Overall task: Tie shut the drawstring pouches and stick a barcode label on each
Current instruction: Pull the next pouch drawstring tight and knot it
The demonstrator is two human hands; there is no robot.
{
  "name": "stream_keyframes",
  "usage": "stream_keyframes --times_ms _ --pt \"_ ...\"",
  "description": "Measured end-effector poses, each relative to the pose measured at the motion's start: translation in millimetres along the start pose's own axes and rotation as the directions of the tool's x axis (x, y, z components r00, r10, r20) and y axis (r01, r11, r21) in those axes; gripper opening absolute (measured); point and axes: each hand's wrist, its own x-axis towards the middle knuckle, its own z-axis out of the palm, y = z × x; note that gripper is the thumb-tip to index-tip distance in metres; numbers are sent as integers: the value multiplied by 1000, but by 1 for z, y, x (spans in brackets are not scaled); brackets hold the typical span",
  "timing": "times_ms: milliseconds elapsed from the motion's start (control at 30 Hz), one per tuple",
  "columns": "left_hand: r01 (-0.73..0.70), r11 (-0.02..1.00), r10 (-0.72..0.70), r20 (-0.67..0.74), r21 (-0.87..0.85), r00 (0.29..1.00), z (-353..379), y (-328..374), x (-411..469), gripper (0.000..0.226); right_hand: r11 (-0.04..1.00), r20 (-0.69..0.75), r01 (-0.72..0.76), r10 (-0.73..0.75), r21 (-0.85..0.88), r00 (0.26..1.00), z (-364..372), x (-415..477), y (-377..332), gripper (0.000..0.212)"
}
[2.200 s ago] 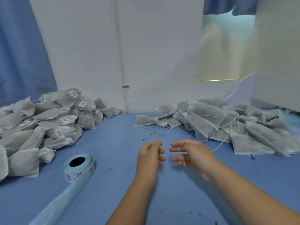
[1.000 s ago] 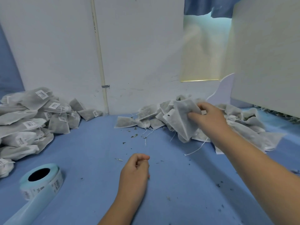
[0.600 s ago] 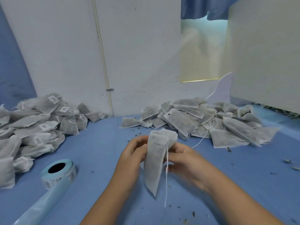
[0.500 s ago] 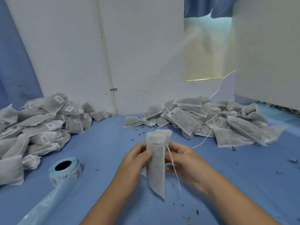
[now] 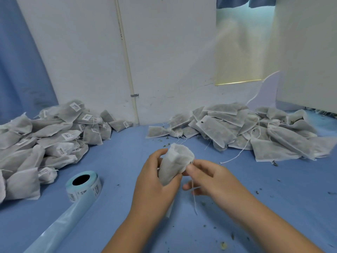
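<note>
A white mesh drawstring pouch [image 5: 175, 162] stands upright in front of me, its mouth gathered. My left hand [image 5: 155, 183] grips the pouch around its body. My right hand [image 5: 206, 178] pinches the pouch's drawstring [image 5: 193, 196] at the gathered neck, and the loose end hangs down below the fingers. A roll of barcode labels [image 5: 83, 186] lies on the blue table at the left, with its pale blue backing strip trailing toward me.
A heap of tied, labelled pouches [image 5: 45, 141] fills the left side of the blue table [image 5: 273, 198]. A heap of flat, unlabelled pouches [image 5: 242, 132] lies at the back right against the white wall. Dark crumbs are scattered on the table.
My right hand took a pouch from the right heap and brought it to the middle. Both hands now hold it, and its mouth has gone from flat to gathered.
</note>
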Motion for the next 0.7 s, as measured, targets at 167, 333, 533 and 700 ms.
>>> stream_keyframes --times_ms 167,333,533,700 --pt "-93 992 89 48 89 995 -3 -3 -2 65 963 -104 41 -71 -268 992 3 0 0 25" --pt "-179 970 169 72 163 983 -10 -9 2 69 992 -86 -37 27 -124 996 -10 -2 -8 23" --pt "-188 949 156 141 251 978 -14 -11 4 70 978 135 -2 -27 209 990 -5 -13 -24 29" --pt "-198 945 106 331 260 938 -14 -13 -3 56 821 153 -16 -87 571 984 -5 -19 -34 38"
